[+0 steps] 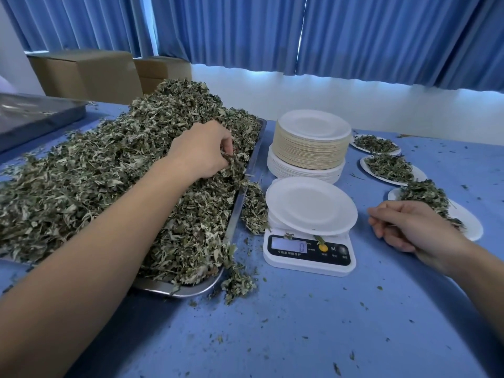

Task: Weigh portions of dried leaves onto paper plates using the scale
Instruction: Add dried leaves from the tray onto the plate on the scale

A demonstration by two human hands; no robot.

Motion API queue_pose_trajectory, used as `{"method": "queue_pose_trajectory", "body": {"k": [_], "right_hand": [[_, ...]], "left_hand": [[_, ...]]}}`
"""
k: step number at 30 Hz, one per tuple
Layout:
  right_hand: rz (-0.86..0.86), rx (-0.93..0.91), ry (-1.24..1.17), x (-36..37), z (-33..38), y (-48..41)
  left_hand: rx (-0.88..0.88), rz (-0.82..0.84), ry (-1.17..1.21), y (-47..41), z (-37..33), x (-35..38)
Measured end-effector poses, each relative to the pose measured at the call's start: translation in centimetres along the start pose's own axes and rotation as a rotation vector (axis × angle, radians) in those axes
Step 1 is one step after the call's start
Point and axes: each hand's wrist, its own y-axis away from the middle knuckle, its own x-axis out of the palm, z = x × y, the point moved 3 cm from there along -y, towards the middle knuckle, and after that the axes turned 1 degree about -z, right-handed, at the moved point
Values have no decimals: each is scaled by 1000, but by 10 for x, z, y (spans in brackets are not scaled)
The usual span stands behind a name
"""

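A big heap of dried leaves (103, 170) fills a metal tray (191, 289) on the left. My left hand (201, 151) reaches into the heap near its right edge, fingers curled round a clump of leaves. A white scale (309, 253) stands in the middle, its display reading 0, with a bare white paper plate (311, 205) on it. My right hand (409, 227) rests on the table just right of the scale, fingers loosely curled, holding nothing. Behind it lies a plate with a leaf portion (428, 196).
A tall stack of paper plates (313, 140) stands behind the scale. Two more filled plates (390, 167) (375, 144) lie at the right. A second metal tray (32, 115) and cardboard boxes (81, 72) sit at the back left. Leaf crumbs dot the blue tablecloth (300, 323).
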Motion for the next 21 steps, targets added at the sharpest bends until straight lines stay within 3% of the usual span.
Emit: {"method": "queue_pose_trajectory", "body": {"k": [5, 10, 16, 21], "right_hand": [[-5, -21, 1, 1, -1, 1], [-4, -35, 12, 1, -2, 2], [3, -46, 15, 2, -2, 1], [11, -52, 34, 3, -1, 2]], "left_hand": [[-7, -144, 23, 2, -3, -15], [-85, 132, -201, 9, -8, -12], [18, -104, 95, 7, -20, -29], [76, -158, 111, 10, -33, -23]]}}
